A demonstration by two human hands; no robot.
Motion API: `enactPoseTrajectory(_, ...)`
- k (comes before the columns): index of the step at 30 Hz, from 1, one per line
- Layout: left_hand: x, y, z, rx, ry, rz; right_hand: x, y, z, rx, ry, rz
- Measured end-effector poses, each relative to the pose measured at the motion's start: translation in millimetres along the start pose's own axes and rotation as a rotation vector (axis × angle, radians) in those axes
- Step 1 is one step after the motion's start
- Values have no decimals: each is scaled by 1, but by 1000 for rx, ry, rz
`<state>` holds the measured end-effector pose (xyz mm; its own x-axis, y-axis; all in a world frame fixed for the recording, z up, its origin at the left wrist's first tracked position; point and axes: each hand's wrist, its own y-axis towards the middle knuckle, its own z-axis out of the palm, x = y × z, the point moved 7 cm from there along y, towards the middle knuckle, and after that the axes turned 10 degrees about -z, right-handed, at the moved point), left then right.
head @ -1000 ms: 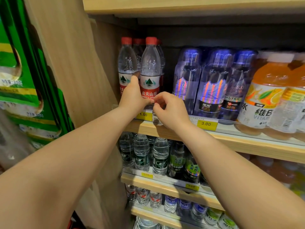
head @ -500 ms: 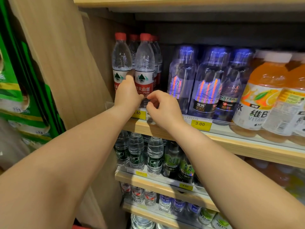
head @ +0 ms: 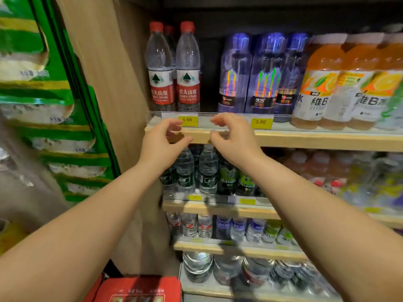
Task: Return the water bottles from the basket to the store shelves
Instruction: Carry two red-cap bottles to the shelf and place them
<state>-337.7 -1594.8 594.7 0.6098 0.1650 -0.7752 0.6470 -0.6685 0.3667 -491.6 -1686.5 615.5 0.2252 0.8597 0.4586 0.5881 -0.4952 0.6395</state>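
Note:
Two red-capped water bottles (head: 188, 68) with red and white labels stand upright side by side at the left end of the upper wooden shelf (head: 316, 139), more of the same behind them. My left hand (head: 162, 142) and my right hand (head: 234, 138) hover just in front of the shelf edge, below the bottles, both with loosely curled fingers and nothing in them. Neither hand touches a bottle. A red basket (head: 139, 288) shows at the bottom edge of the head view; its contents are not visible.
Purple soda-water bottles (head: 263, 73) and orange vitamin drinks (head: 353, 83) fill the same shelf to the right. Lower shelves hold green-labelled and other small water bottles (head: 197, 171). A wooden side panel (head: 104, 73) and green stacked packs (head: 32, 101) stand on the left.
Both hands have let go of the red-capped bottle and drawn back and down from it to the shelf edge. The view has tilted down, bringing the red basket into sight.

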Motion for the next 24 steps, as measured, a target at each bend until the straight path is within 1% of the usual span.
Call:
enactPoseTrajectory(3,14,-32,19,160,-7,22,3,-57,-4,-29,-34,146)
enactPoseTrajectory(6,19,-73,48,339,-42,53,3,-126,-15,-98,-57,298)
enactPoseTrajectory(9,7,-123,82,485,-58,81,-1,-204,-36,-149,-73,496)
enactPoseTrajectory(11,-7,-165,109,620,-93,94,-1,-260,-58,-187,-105,615)
enactPoseTrajectory(14,-37,-237,151,842,-180,126,5,-343,-98,-244,-171,747)
enactPoseTrajectory(18,-88,-336,211,1060,-218,201,12,-455,-162,-364,-236,944)
enactPoseTrajectory(22,-150,-444,266,1237,-241,260,23,-564,-234,-514,-301,1091)
enactPoseTrajectory(24,-182,-497,291,1311,-246,295,29,-614,-265,-547,-341,1169)
